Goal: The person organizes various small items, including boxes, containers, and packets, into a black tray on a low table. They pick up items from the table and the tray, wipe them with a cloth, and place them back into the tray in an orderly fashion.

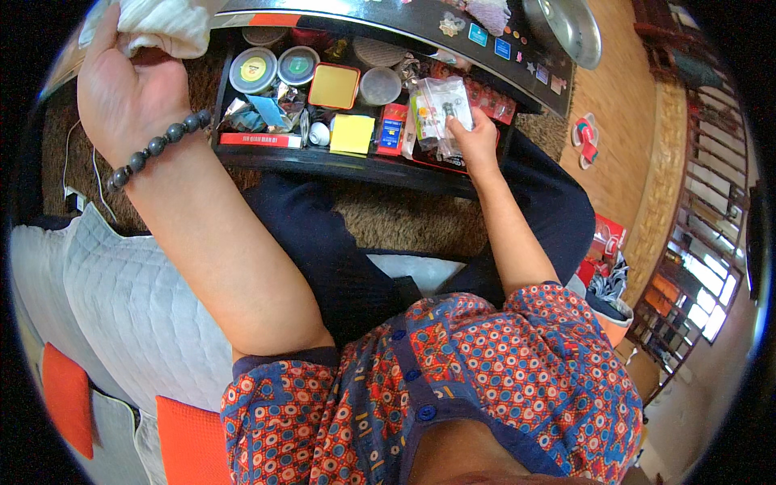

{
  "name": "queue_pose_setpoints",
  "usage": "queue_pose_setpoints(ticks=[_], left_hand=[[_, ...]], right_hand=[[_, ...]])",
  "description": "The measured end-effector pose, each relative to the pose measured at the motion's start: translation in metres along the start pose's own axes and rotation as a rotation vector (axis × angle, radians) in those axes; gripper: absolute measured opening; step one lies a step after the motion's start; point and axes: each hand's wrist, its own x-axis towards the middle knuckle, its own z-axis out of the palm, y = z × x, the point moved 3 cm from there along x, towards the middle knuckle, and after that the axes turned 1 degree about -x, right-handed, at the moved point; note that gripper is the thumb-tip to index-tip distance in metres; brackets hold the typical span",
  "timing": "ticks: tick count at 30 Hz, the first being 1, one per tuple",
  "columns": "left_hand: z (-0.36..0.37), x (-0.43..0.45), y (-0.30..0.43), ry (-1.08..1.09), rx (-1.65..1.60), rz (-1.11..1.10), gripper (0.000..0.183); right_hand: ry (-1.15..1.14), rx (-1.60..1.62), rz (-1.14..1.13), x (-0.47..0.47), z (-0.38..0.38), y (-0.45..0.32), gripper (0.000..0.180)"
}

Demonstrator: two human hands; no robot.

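Observation:
My left hand (134,91), with a dark bead bracelet (156,145) at its wrist, is raised at the upper left. It grips a bunched white cloth (167,27), which hides most of its fingers. In front of me a black drawer (285,156) is pulled out, full of small goods. Over its right part my right hand (479,139) holds a clear zip bag (445,109) with white and green packets inside, thumb on top. Beneath that bag lie a red and blue box (391,128) and a dark red-edged box partly covered.
Round lidded tubs (253,71), a yellow-topped square tin (334,86), yellow sticky notes (352,134) and foil packets (267,112) fill the drawer. On the black tabletop (418,24) are stickers and a metal bowl (567,30). A grey quilted sofa (139,303) is at left; a slipper (585,139) lies at right.

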Motion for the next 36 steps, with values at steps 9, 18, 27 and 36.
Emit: queue_pose_setpoints(ticks=[9,18,27,36], left_hand=[[-0.005,0.0,0.004,-0.044,-0.009,0.042,0.035],[-0.016,0.007,0.008,-0.01,-0.05,0.041,0.032],[-0.02,0.006,0.021,0.007,-0.038,0.059,0.032],[-0.025,0.007,0.022,-0.042,-0.05,0.078,0.033]], right_hand=[[-0.116,0.092,0.019,-0.005,0.018,-0.013,0.024],[-0.176,-0.045,-0.125,-0.006,0.044,-0.045,0.025],[-0.247,0.074,-0.217,-0.001,0.082,-0.068,0.024],[-0.309,-0.254,-0.439,-0.018,0.158,-0.104,0.028]])
